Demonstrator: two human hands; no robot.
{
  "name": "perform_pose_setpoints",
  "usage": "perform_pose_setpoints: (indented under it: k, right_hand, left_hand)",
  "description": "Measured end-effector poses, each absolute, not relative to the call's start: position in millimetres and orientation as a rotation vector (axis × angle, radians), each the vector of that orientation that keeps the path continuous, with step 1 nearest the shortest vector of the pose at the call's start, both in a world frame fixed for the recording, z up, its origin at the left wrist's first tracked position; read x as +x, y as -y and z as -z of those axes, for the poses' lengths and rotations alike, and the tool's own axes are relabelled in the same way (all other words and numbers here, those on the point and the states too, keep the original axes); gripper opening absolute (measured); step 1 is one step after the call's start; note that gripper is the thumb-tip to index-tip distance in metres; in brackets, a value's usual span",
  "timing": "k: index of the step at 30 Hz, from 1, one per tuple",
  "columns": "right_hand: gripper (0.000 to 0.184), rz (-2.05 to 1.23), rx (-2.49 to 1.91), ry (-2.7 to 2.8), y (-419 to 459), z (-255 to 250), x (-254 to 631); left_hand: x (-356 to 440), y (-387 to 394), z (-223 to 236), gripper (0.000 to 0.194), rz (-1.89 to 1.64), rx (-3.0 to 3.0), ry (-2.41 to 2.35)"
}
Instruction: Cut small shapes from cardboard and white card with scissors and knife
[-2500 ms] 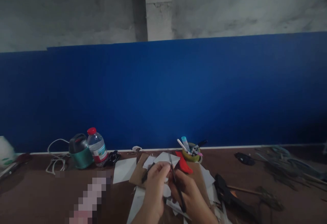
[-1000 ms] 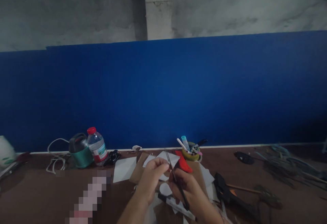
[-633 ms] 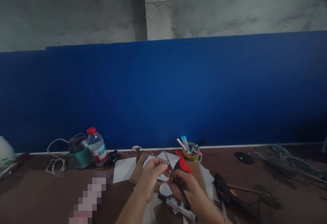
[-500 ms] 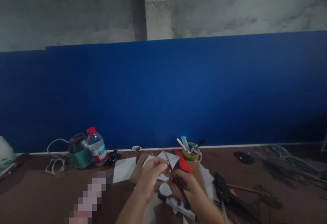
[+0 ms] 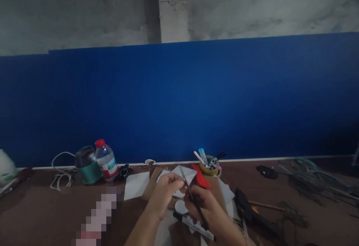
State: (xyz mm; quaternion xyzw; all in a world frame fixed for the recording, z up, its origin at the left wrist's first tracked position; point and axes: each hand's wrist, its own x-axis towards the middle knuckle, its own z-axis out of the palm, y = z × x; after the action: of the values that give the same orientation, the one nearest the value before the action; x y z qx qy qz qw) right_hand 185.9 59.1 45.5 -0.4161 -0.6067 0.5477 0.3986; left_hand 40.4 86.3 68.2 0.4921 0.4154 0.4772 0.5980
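My right hand (image 5: 202, 202) is closed around a pair of scissors (image 5: 188, 189), with the dark handles below and the thin blades pointing up and away from me. The blade tips stand slightly apart. Beside the blades, my left hand (image 5: 166, 190) is closed in a pinch, thumb against fingers. What it pinches is too small to make out. White paper pieces (image 5: 188, 173) lie behind and beneath both hands on brown cardboard (image 5: 218, 190). Below the hands are a white disc (image 5: 181, 207) and a black-and-white marker (image 5: 198, 228). Close behind my right hand lies a red piece (image 5: 201, 178).
A yellow-green cup of pens (image 5: 210, 168) stands at the back. To the left are a white sheet (image 5: 137, 185), a red-capped bottle (image 5: 106, 160) and a green container (image 5: 88, 169). A black glue gun (image 5: 254, 214) and a tangle of wires (image 5: 316, 184) lie to the right.
The scissors and my right hand have shifted very slightly. My left hand keeps its pinch in nearly the same place.
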Motion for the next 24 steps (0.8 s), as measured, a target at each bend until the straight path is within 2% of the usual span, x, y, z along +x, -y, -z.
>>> perform_pose_setpoints:
  k: [5,24]
  right_hand:
    - [0.021,-1.412,-1.084,1.54,-58.2,-48.4,185.8]
    - [0.014,-1.415,-1.11,1.528,-63.7,-40.7,188.0]
  left_hand:
    - [38.9,-88.9,-64.4,0.009,-1.102,1.17,-0.988]
    - [34.7,-92.6,-56.2,0.011,-1.059,1.12,-0.965]
